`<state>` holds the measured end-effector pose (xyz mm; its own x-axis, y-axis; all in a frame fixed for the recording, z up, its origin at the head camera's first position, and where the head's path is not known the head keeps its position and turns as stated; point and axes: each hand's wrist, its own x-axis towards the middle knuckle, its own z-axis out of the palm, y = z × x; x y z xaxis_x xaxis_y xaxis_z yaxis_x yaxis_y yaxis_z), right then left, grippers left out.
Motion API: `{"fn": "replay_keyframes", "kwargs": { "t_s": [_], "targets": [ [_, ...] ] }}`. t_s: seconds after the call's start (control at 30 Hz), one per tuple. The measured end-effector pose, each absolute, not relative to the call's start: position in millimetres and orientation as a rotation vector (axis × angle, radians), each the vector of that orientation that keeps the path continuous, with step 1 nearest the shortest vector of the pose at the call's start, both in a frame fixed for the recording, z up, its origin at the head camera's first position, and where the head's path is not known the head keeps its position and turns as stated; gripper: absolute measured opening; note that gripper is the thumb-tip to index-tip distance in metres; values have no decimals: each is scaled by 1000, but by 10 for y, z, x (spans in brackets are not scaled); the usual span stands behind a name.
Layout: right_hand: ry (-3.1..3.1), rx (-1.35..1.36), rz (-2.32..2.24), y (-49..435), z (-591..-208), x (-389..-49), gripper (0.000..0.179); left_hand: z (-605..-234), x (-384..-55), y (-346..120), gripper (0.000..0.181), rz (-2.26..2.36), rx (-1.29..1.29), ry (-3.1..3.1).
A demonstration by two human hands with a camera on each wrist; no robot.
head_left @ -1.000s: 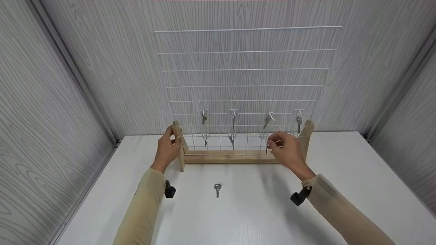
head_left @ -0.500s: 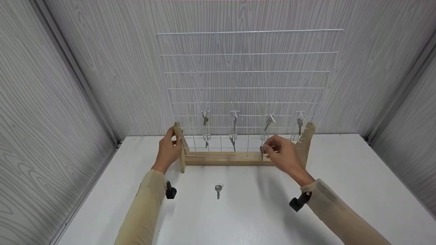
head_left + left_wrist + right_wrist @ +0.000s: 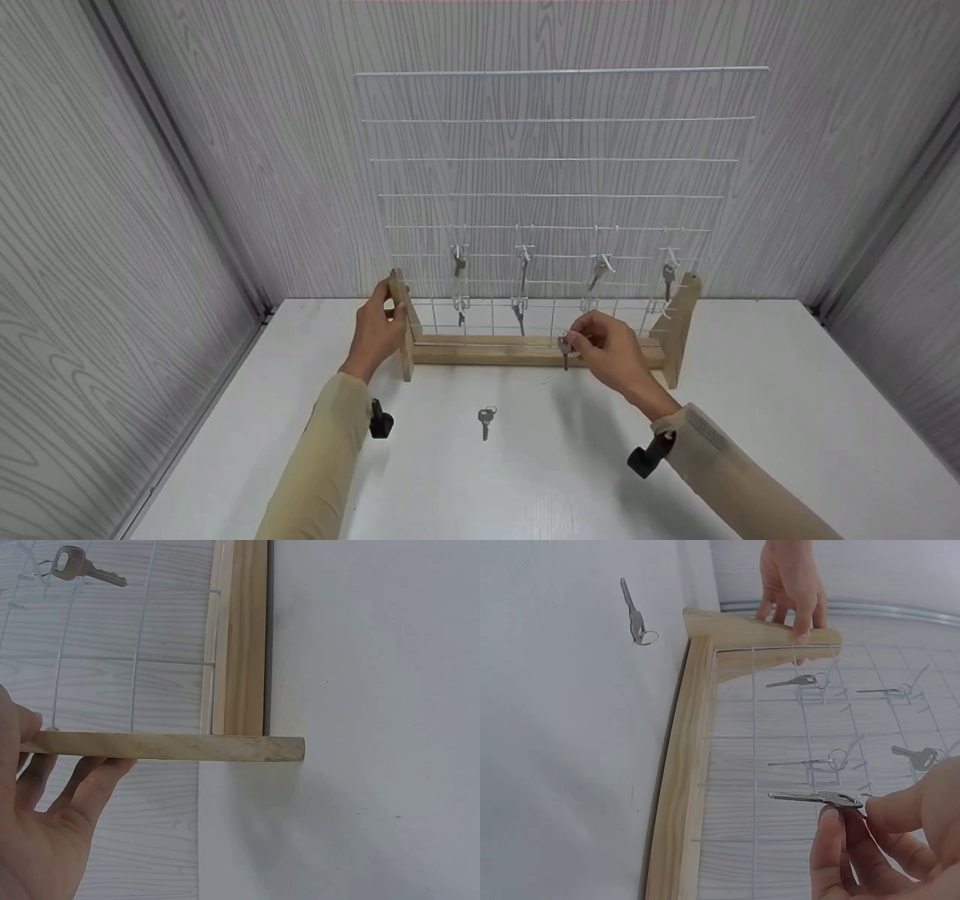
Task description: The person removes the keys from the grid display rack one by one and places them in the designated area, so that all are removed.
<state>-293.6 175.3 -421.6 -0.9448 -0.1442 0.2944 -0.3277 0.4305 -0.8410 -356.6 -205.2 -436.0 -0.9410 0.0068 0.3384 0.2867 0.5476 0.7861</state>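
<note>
My left hand (image 3: 377,330) grips the left wooden side piece (image 3: 172,745) of a stand that holds a white wire grid (image 3: 555,159). In front of the grid's lower right part, my right hand (image 3: 611,352) pinches a key (image 3: 810,798) by its head and small ring, blade pointing down in the head view. Several other keys hang by rings from white hooks, among them a key (image 3: 523,270) in the upper row and a key (image 3: 519,319) below it. One loose key (image 3: 486,424) with a ring lies flat on the white table, before the stand.
A wooden base bar (image 3: 487,355) joins the two sides of the stand. The right side piece (image 3: 680,330) stands beyond my right hand. A grey wood-grain wall (image 3: 225,150) rises close behind the grid, with side walls at left and right.
My right hand has drawn the key left and down, away from the grid's lower hooks. My left hand keeps its grip on the side piece. The head view has shifted slightly.
</note>
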Motion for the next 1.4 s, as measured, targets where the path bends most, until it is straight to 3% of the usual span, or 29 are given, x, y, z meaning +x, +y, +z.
{"fn": "replay_keyframes", "kwargs": {
  "t_s": [1.4],
  "targets": [
    [-2569,342,1935,1194,-4868,-2982,4,-4336,-3561,-2056,55,-1339,-213,-2519]
  ]
}}
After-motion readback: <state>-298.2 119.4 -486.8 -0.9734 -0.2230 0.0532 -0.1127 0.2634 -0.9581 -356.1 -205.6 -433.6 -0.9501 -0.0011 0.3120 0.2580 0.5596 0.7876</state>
